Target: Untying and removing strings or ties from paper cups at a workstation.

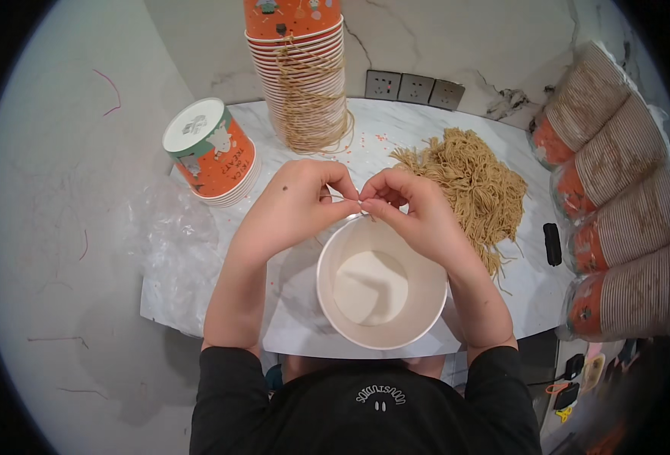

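At the centre of the frame, the left hand [286, 206] and right hand [412, 205] are pinching a thin string [342, 198] by the upper rim of a white paper tub [428, 284]. Right of centre, a tan string pile [481, 186] is lying on the table [536, 307].

One open bucket [373, 288], one cord heap [475, 189], two loose bucket stacks [265, 91], four bagged stacks [623, 155]

Dark wall sockets [414, 89], crumpled clear plastic [179, 262] at left, small black object [552, 244] at right.
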### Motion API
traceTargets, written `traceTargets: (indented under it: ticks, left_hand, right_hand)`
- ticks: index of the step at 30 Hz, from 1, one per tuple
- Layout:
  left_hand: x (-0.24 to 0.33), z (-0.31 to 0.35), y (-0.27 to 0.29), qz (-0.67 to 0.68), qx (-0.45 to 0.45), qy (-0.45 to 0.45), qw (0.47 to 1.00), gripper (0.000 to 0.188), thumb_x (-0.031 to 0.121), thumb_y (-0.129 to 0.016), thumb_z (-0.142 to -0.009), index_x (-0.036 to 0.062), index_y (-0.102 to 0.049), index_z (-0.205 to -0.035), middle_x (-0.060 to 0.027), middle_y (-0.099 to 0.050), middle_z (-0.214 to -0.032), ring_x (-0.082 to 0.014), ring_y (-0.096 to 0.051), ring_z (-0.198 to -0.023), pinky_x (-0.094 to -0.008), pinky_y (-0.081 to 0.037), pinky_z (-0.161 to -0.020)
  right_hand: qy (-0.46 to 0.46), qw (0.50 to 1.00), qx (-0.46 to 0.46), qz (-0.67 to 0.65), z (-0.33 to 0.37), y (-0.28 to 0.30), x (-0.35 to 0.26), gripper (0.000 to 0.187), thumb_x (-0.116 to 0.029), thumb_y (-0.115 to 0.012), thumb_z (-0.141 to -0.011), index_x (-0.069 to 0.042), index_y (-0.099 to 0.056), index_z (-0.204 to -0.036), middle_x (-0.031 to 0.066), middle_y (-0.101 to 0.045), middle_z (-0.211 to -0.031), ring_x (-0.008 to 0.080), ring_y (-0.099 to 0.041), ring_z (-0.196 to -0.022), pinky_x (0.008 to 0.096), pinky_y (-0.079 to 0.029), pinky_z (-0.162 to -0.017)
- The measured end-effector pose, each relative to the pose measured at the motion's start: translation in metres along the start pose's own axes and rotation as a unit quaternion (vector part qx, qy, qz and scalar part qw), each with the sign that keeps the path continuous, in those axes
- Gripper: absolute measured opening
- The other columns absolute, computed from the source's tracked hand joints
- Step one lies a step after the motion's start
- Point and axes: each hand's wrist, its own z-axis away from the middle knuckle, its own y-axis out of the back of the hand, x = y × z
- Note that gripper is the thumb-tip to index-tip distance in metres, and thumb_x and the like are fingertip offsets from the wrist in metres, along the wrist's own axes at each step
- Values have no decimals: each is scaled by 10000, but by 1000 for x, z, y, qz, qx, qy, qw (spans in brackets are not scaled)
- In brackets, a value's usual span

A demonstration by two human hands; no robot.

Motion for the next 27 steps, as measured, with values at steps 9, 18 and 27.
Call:
traceTargets:
  ticks: [9,18,27]
  left_hand:
    - [-19,-14,-5,239,-72,36,968,156,39,-778,-810,12,-646,-890,36,-632,-794,-1,-524,-672,-175,-446,-604]
    - [-27,-20,-12,207,-110,24,972,198,40,-682,-779,-58,-723,-946,-1,-657,-758,-42,-568,-715,-214,-458,-647]
    - [-32,-28,-12,317,-117,61,939,160,62,-723,-769,-20,-752,-904,-28,-716,-791,-64,-615,-734,-225,-471,-663]
  right_hand:
    - [-8,1000,-28,8,-1,5,-5,119,-85,-675,-894,-16,-647,-987,42,-659,-809,118,-563,-686,283,-466,-631]
    - [97,981,-48,161,7,15,-12,100,-59,-633,-843,-23,-625,-936,102,-639,-842,277,-604,-809,390,-478,-768]
    - [90,982,-1,164,8,10,-19,202,-156,-760,-800,-22,-671,-922,112,-669,-868,289,-637,-849,399,-500,-794]
